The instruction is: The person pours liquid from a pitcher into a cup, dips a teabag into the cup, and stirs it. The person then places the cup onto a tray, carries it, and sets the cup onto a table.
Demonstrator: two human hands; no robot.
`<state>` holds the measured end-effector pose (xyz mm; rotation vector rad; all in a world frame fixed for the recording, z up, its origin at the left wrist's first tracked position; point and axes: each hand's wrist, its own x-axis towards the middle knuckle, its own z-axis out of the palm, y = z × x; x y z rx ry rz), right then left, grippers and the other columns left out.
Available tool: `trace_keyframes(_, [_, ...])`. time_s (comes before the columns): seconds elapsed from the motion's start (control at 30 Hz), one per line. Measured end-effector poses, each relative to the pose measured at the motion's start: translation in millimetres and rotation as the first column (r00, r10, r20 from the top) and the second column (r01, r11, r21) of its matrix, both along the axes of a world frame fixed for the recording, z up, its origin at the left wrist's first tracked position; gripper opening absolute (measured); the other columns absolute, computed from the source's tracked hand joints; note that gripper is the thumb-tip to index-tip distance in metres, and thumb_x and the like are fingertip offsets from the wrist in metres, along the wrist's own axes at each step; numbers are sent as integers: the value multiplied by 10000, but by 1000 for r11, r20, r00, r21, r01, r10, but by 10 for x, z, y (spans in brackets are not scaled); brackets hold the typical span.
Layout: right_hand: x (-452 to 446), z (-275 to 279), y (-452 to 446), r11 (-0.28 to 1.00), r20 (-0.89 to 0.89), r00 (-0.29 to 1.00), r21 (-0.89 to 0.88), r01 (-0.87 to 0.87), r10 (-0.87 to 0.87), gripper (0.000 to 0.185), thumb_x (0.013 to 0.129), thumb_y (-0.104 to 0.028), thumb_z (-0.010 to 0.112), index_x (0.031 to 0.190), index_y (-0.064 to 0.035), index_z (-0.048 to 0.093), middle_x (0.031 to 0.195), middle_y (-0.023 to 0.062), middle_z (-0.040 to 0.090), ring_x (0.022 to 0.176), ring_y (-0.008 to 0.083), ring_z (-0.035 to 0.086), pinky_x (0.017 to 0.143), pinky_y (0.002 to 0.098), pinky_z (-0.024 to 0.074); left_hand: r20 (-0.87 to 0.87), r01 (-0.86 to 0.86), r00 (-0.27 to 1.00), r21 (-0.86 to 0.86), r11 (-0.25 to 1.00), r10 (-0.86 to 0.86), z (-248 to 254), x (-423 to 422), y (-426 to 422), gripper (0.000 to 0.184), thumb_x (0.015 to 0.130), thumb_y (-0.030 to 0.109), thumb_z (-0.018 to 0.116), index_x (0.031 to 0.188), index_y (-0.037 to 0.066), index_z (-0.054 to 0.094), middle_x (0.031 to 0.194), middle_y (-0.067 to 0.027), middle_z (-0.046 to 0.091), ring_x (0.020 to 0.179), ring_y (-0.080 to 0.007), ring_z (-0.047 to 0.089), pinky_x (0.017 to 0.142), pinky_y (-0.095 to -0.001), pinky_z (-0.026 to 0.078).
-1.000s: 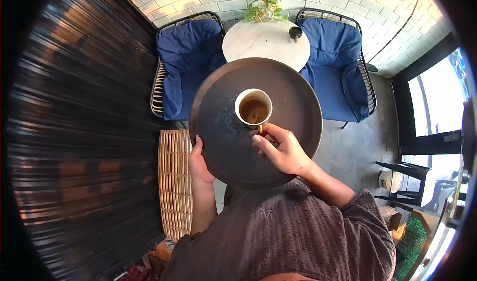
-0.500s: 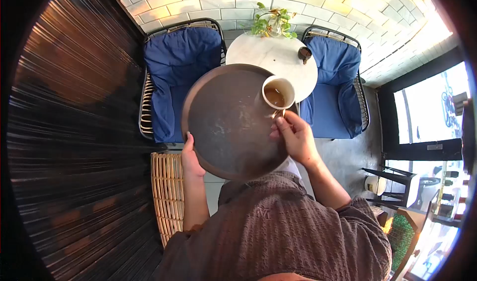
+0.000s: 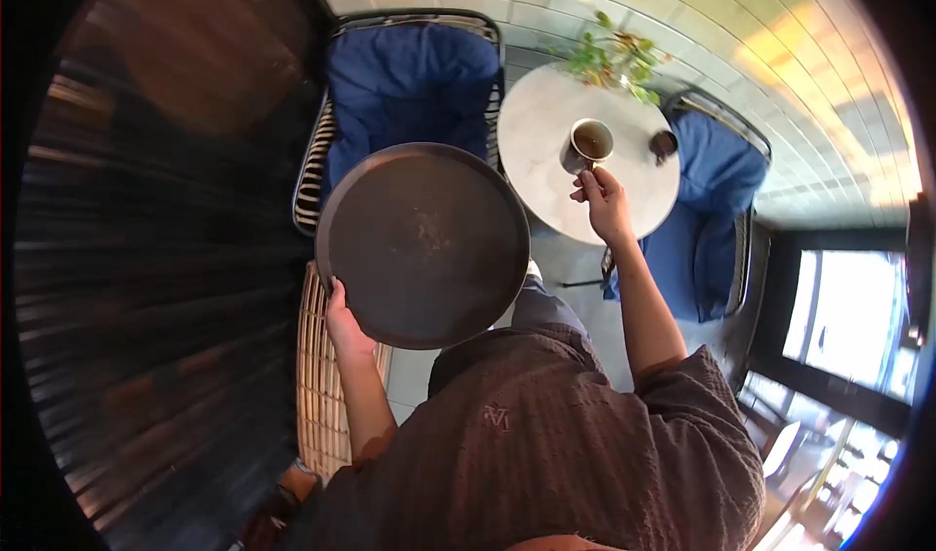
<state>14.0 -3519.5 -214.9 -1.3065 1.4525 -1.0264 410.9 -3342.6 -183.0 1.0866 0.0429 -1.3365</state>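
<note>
A round dark tray (image 3: 424, 249) rests on my left hand (image 3: 349, 327), whose thumb shows at the rim while the other fingers are hidden underneath. Nothing stands on the tray. My right hand (image 3: 604, 205) pinches the handle of a white cup (image 3: 592, 139) with brown liquid in it. The cup is over the round white marble table (image 3: 541, 185); whether its base touches the top cannot be told. To the right of the cup, a small dark object (image 3: 663, 145) sits on the table.
A leafy plant (image 3: 614, 59) is at the table's back edge by the tiled wall. Blue cushioned chairs (image 3: 414, 88) (image 3: 717, 166) flank the table. A woven rattan piece (image 3: 322, 385) is at lower left, beside a dark ribbed wall (image 3: 166, 288).
My right hand has carried the cup off the tray and forward over the table. The tray has shifted slightly down and left relative to the table, and the view has turned.
</note>
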Motion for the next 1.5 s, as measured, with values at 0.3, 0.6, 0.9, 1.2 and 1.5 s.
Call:
trace_keyframes(0.3, [-62,-1123,-1303,992,-41,993,63,-105,108,304,978,-250,505,1076,20,603,890,107,688,764,162,682,701,285,514,14,-288,957,150,946,289,390,-618,14,529,997,393,424,1377,26,410,1370,-120,481,1237,-300,474,1033,-446,389])
trace_keyframes(0.6, [-7,-1615,-1918,974,-45,977,99,-203,209,297,960,-247,516,1067,12,613,919,125,692,789,177,690,716,297,514,26,-477,875,212,853,483,315,-1023,178,474,999,361,437,1347,40,451,1352,-100,506,1217,-287,495,1028,-447,395])
trace_keyframes(0.9, [183,-1831,-2069,969,-17,974,109,-221,224,313,974,-254,497,1068,23,608,919,127,690,799,184,690,730,291,519,14,-501,859,223,836,511,291,-1155,157,481,1002,372,419,1355,45,440,1350,-102,507,1213,-287,499,1029,-448,394])
trace_keyframes(1.2, [143,-1964,-2128,966,-12,971,107,-234,237,332,968,-272,489,1090,15,603,942,122,694,817,181,693,739,292,507,18,-538,839,168,826,543,333,-1248,235,488,1006,370,407,1364,40,424,1361,-108,496,1227,-291,489,1030,-448,391])
trace_keyframes(1.5, [-12,-1859,-2070,979,-430,883,6,-204,186,419,924,-376,581,1088,3,649,985,143,679,929,236,655,772,326,515,-24,-637,760,173,752,649,385,-1545,407,458,1008,367,403,1327,46,472,1306,-103,547,1178,-284,533,1002,-437,420])
